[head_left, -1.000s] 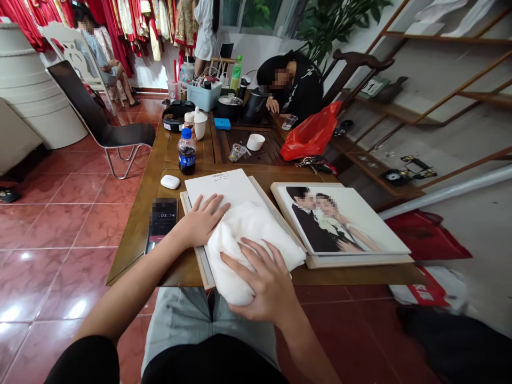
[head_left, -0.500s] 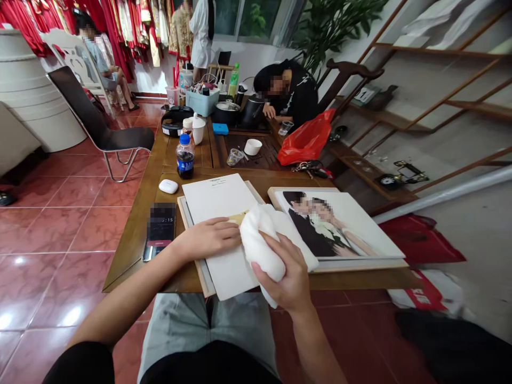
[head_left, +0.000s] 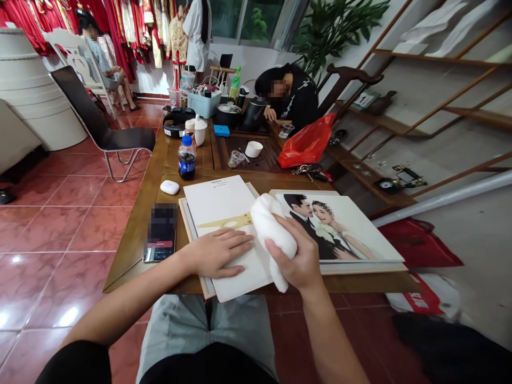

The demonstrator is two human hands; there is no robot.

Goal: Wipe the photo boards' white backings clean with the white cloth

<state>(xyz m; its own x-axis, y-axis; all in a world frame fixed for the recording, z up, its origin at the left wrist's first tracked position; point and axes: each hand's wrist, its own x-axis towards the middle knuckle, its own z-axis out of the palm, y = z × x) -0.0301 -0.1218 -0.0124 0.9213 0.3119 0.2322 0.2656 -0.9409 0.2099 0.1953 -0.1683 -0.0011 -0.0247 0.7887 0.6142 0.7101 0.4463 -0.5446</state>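
Right hand point(head_left: 301, 248) closed around a bunched white cloth point(head_left: 270, 226), thumb on the near side; cloth bulges out past the grip toward the white board point(head_left: 218, 200), and its lower end hangs below the fingers. Cloth sits over the right-hand side of the board; whether it presses on the surface, can't tell. Left hand point(head_left: 220, 253) gripping nothing: palm down on the board, fingers extended toward the cloth, thumb apart. Board has small print near its far edge and a gold-toned motif point(head_left: 222, 221) between print and left hand. Board lies askew on a pale-edged panel point(head_left: 184, 216), on the wooden table point(head_left: 128, 261). Right of the board: couple's photo panel point(head_left: 360, 226), partly behind the right hand. Left of the board: phone point(head_left: 160, 232), with white case point(head_left: 169, 187) just beyond it. Beyond the board's far edge: blue-capped bottle point(head_left: 186, 159), upright, and red plastic bag point(head_left: 306, 146), farther right.
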